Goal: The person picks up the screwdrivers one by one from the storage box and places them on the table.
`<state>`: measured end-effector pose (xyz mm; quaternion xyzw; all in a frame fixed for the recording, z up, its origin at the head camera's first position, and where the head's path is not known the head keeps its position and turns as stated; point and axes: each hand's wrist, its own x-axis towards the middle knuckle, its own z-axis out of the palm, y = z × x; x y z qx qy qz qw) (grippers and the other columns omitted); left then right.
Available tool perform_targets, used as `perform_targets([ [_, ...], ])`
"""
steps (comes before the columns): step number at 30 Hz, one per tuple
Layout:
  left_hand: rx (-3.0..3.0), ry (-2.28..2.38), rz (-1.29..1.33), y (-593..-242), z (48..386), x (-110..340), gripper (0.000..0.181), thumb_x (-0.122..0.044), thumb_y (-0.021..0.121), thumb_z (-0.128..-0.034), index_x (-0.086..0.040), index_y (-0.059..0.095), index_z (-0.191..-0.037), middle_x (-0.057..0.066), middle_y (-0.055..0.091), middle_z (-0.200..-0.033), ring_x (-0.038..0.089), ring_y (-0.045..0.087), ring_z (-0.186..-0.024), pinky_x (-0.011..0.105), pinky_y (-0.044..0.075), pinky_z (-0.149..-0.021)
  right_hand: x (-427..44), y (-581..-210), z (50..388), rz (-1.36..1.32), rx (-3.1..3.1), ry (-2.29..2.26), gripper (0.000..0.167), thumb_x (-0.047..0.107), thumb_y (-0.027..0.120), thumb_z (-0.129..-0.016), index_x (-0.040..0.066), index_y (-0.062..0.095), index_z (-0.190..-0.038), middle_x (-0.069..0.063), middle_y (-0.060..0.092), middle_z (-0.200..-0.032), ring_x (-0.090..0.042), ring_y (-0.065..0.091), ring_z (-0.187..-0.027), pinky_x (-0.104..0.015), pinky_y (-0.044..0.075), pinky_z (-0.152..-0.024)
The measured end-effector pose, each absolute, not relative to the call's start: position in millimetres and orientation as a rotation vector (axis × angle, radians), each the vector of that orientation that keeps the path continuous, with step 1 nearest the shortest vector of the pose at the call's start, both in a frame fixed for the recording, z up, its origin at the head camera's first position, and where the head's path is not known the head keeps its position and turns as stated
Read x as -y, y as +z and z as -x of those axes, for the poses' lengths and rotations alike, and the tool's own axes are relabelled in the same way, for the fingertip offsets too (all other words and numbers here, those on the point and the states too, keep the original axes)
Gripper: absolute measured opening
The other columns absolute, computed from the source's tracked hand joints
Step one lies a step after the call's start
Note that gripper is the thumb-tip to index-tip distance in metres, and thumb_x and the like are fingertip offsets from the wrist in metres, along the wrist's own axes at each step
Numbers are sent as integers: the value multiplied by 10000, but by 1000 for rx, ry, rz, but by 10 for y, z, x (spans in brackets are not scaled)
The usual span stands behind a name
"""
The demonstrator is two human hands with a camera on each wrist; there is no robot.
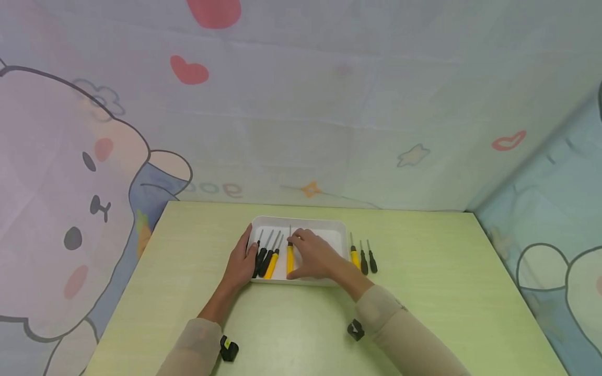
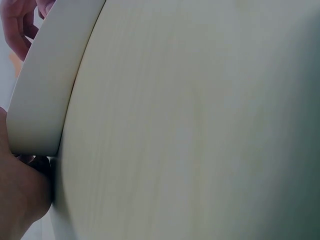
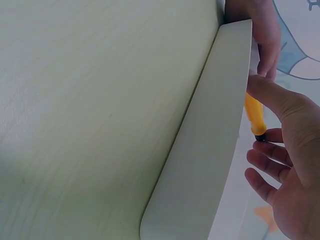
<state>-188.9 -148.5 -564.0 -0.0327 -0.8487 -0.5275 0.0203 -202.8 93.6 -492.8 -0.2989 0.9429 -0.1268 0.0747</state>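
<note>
Past near sleeves (image 1: pixel 414 331), pinches yellow screwdriver (image 1: pixel 290 261) by handle (image 3: pixel 255 113) ends with right fingers (image 3: pixel 267 164), inside white tray (image 1: pixel 331 233); holds tray's left side with left fingers (image 1: pixel 243 239). Probably light, hard, bit slippery; best grabbed round handle.

backed by a pale, creased wall (image 1: pixel 329 130) printed with red hearts (image 1: pixel 189 70), a small star (image 1: pixel 414 155) and, at left, a large cartoon animal (image 1: pixel 51 193); joined at right by a bluish side wall (image 1: pixel 555 198). furnished with a yellow-green table (image 1: pixel 461 282), softly lit.
</note>
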Motion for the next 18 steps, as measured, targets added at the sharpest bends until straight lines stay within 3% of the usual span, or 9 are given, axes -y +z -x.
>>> perform_targets([
  [18,2639,-1639,84,-5637,1886,1481,620,-199,415,-1148,-178,174,-1719,88,257,-1743,276,233,-1602,480,194,-1299,-1065,-4876,2003,937,-2848,-443,981,546,925,-773,56,536,-1530,-104,528,-1467,-258,531,-1257,-394,491,-1109],
])
